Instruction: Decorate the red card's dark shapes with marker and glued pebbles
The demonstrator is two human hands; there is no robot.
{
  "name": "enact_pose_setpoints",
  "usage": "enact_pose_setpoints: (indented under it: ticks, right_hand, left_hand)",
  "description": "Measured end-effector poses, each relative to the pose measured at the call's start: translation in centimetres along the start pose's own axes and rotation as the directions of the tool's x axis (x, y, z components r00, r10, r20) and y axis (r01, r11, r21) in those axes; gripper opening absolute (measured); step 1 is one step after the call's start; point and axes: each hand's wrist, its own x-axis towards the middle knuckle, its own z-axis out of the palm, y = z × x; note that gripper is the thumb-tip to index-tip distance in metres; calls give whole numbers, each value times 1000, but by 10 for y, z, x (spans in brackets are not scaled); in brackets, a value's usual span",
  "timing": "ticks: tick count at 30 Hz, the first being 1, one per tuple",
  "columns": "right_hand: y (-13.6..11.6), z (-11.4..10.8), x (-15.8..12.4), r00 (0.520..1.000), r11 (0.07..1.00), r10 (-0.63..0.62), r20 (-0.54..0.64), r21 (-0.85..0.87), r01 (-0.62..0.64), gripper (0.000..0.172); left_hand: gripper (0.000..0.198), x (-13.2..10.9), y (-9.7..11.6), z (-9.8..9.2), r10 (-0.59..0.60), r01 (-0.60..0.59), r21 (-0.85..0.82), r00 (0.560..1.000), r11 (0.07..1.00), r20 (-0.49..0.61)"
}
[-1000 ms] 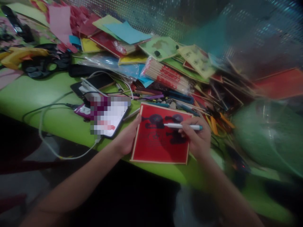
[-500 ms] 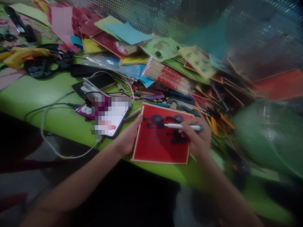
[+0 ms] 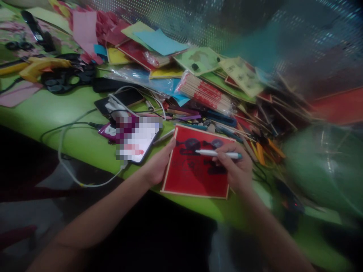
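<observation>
Red panel (image 3: 194, 185) at the near edge of the green bench (image 3: 76, 105). The left hand (image 3: 159, 165) grips its left border; the right hand's (image 3: 236, 166) grip is narrow around a white marker (image 3: 208, 153), tip over dark motifs (image 3: 192, 144), contact unclear. Drawing appears underway; the next stroke would call for a steady panel.

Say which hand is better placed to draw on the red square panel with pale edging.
Probably the right hand: it grips the slim white marker with a teal end, tip over the red square panel with pale edging. The left hand holds that panel's left edge.
</observation>
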Motion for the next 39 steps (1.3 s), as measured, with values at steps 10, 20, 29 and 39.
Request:
enact_pose_setpoints:
  ticks: [10, 20, 29, 39]
  right_hand:
    - [-2, 4, 1, 999, 1000, -5, 43, 6, 5, 19]
    - [-6, 7, -1, 998, 999, 19, 67, -35, -16, 21]
    - [-7, 8, 1, 999, 1000, -6, 50, -30, 7, 19]
    - [-5, 7, 1, 999, 999, -10, 40, -33, 11, 19]
  left_hand:
    - [63, 0, -1, 0, -7, 13, 54, 993, 998, -116]
    - [62, 2, -4, -9, 10, -10, -7, 997, 1000, -75]
    - [61, 1, -4, -10, 15, -17, -24, 997, 1000, -70]
    - [64, 0, -3, -4, 1, 2, 13, 987, 1000, -161]
